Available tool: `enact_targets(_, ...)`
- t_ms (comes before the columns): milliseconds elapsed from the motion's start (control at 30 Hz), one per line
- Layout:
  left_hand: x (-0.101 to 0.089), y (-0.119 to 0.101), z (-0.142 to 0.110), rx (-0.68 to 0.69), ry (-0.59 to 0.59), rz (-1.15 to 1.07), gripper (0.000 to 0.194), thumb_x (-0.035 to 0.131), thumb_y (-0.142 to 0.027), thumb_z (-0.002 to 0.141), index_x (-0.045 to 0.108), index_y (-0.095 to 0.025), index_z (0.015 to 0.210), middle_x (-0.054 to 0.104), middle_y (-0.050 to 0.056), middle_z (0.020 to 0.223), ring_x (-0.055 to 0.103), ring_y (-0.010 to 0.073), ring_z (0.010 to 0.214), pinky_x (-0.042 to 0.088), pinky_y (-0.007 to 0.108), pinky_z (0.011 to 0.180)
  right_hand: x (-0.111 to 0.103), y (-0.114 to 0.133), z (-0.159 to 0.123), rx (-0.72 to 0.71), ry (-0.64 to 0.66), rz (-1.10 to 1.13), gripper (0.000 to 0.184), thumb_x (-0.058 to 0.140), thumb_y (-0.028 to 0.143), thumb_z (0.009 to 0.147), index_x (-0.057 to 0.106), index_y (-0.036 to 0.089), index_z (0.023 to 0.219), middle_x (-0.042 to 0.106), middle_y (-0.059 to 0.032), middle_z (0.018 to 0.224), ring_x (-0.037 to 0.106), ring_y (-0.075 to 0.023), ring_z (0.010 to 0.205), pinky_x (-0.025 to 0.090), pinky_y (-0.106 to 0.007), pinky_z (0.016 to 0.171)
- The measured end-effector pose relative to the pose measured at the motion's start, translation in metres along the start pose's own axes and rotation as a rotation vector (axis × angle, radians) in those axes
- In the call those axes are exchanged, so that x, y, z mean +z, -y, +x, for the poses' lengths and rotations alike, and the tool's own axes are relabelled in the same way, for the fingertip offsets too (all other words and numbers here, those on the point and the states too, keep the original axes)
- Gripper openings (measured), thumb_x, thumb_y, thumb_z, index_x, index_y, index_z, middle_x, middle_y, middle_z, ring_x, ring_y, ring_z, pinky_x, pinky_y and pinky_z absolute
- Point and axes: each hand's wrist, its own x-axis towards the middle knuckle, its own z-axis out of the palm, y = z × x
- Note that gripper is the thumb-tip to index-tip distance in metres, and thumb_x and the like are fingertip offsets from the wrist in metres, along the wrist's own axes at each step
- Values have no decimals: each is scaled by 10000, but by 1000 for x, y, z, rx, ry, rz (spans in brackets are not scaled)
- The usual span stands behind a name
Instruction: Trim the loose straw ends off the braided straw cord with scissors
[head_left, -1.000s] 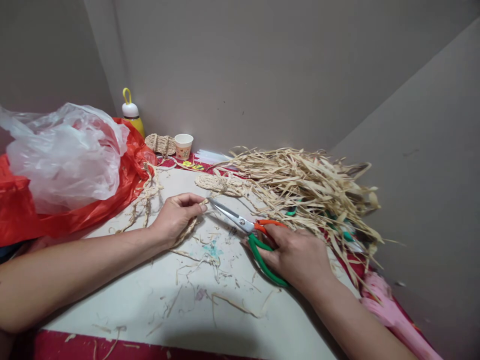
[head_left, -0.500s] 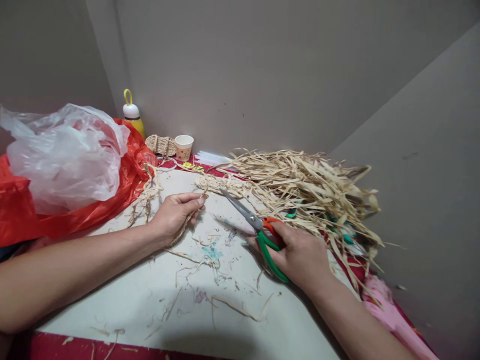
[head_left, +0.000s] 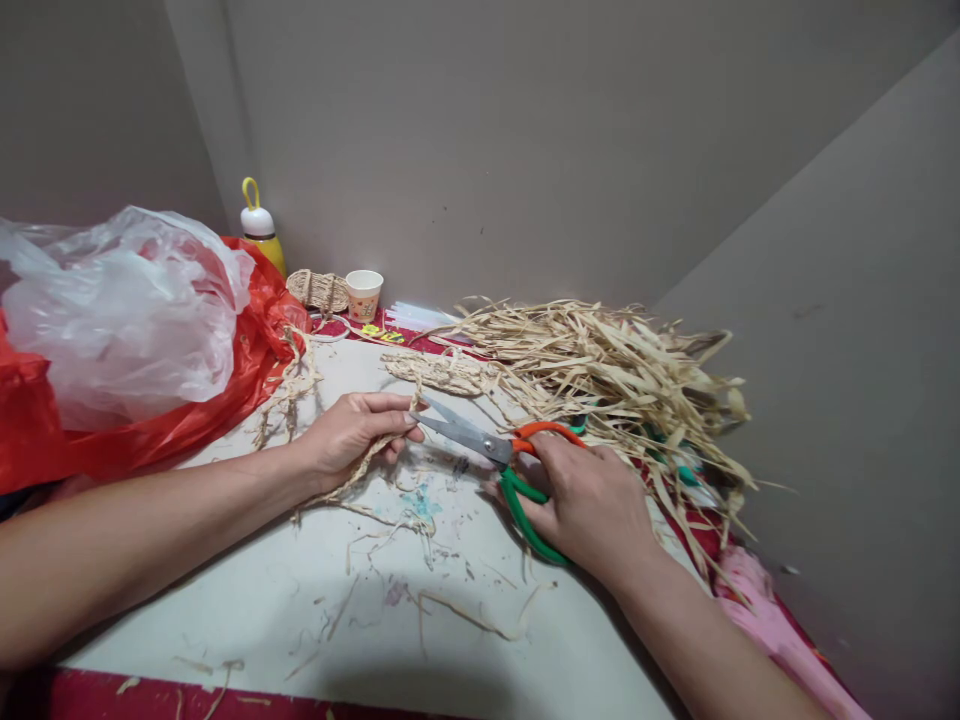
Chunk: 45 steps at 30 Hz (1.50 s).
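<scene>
My left hand [head_left: 360, 438] pinches a braided straw cord [head_left: 367, 462] near its end, between thumb and fingers. A short tip of the cord sticks up past the fingertips, and the rest trails down under the wrist. In my right hand [head_left: 589, 500] is a pair of scissors [head_left: 480, 440] with one orange and one green handle. Their blades are slightly apart and point left, with the tips right at the cord's end by my left fingertips. Behind the blades a flat woven straw piece [head_left: 442, 373] lies on the white board [head_left: 300, 610].
A heap of dry straw strips [head_left: 600, 360] covers the back right. White and red plastic bags [head_left: 135, 310] fill the left. At the back stand a yellow bottle [head_left: 262, 235], a paper cup [head_left: 364, 295] and a woven straw sole [head_left: 318, 290]. Straw scraps [head_left: 465, 610] litter the board.
The scissors have moved left to my left hand and their blades have parted. The cord's tip now stands up more above my left fingers.
</scene>
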Motion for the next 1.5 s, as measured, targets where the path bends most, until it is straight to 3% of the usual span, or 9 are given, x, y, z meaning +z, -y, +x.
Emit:
enact_targets(300, 0, 1, -2, -12, 141, 70, 66, 675, -151, 727, 656, -89, 714, 672, 56, 705, 513, 46, 445, 400, 175, 452, 2, -2, -2, 11, -93, -75, 314, 509, 475, 806, 616, 179, 800, 609, -8, 623, 535, -152, 575, 279, -284, 616)
enact_targets(733, -2, 0, -3, -50, 156, 54, 183, 715, -220, 720, 681, -90, 845, 637, 37, 705, 490, 46, 470, 383, 166, 446, 2, -1, -6, 25, -148, -130, 300, 508, 459, 808, 654, 210, 727, 565, -2, 498, 484, -140, 476, 256, -267, 536)
enact_targets(933, 1, -3, -4, -48, 114, -13, 280, 718, -137, 698, 688, -91, 972, 663, 70, 804, 519, 49, 500, 421, 176, 476, 5, -2, -6, 141, -107, -123, 382, 470, 520, 815, 653, 222, 661, 545, -12, 446, 485, -157, 436, 263, -263, 503)
enact_targets(1133, -1, -1, -1, 7, 75, -10, 287, 733, -86, 649, 680, -83, 931, 632, 28, 690, 556, 69, 521, 473, 201, 535, 12, -10, -7, 279, -56, -113, 405, 468, 559, 796, 686, 221, 842, 629, -28, 520, 535, -178, 454, 247, -259, 474)
enact_targets(1300, -2, -1, 0, 66, -24, -2, 278, 738, -83, 640, 633, -106, 896, 654, 40, 672, 584, 96, 526, 479, 215, 521, 9, -9, -5, 202, 17, -50, 387, 482, 557, 785, 646, 213, 850, 619, -21, 533, 566, -190, 482, 268, -260, 488)
enact_targets(1400, -2, -2, 0, 116, -66, 66, 205, 739, -106, 654, 614, -112, 816, 660, 37, 672, 521, 54, 458, 407, 165, 444, 6, -7, -4, 139, 47, -19, 345, 497, 541, 781, 604, 213, 784, 599, -13, 537, 566, -188, 501, 280, -263, 508)
enact_targets(1500, -2, -3, -1, 124, -98, 102, 157, 729, -112, 669, 625, -104, 786, 663, 34, 674, 475, 21, 424, 359, 134, 416, 2, -6, -1, 58, 86, 20, 329, 519, 523, 780, 586, 206, 841, 642, -22, 635, 585, -192, 571, 325, -278, 573)
